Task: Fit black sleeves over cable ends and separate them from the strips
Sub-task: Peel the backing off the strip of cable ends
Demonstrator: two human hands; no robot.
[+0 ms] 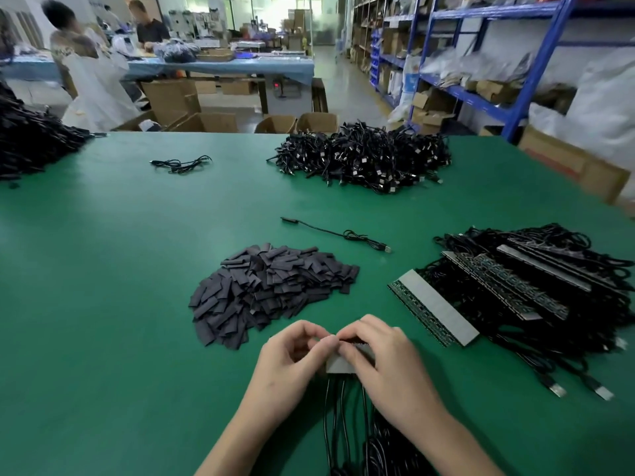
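Cables (335,407) run toward me from a short grey strip (338,365) on the near part of the counter (103,286). My left grip (292,355) and right grip (381,362) both pinch that strip's top edge, fingers curled. Just beyond lies 1 heap of black sleeves (271,290); to its right, several longer strips (436,310) with cables attached. Farther off I see 1 loose cable (343,233), then a big cable pile (364,159).

The surface (137,269) is plain green. The heaped sleeves (271,290) are dark charcoal, the cables (364,156) black. The strips (436,309) are grey, the shelves (481,94) blue.
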